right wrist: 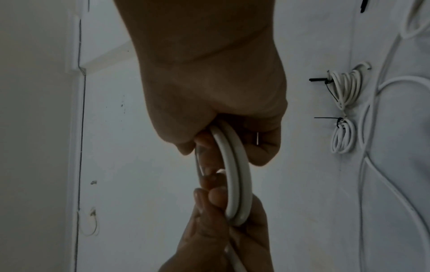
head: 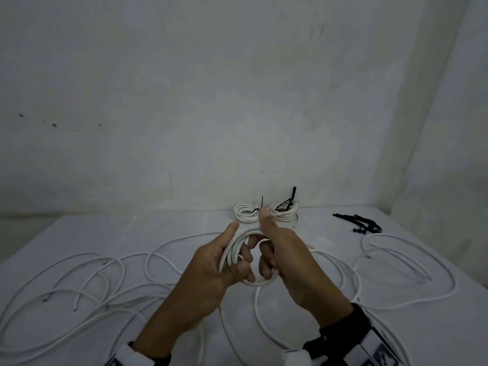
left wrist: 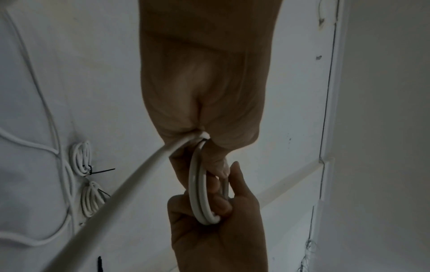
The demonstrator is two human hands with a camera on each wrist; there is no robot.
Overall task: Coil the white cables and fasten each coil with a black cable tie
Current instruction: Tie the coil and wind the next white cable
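Above the table's middle I hold a small coil of white cable (head: pixel 260 283) between both hands. My left hand (head: pixel 237 268) grips its left side, thumb over the top and fingers curled through the loop. My right hand (head: pixel 277 249) grips the right side with curled fingers, its index finger raised. The left wrist view shows the coil (left wrist: pixel 197 184) under my left hand (left wrist: pixel 204 110), with the loose tail (left wrist: pixel 139 174) trailing down to the left. In the right wrist view my right hand (right wrist: pixel 216 103) closes on the coil (right wrist: pixel 237 174). A bunch of black cable ties (head: pixel 361 223) lies at the far right.
Two tied coils (head: pixel 247 213) (head: pixel 284 212) sit at the back of the white table (head: pixel 171 228), close to the wall. Loose white cables sprawl over the left side (head: pixel 79 286) and the right side (head: pixel 409 260). A wall corner stands at the far right.
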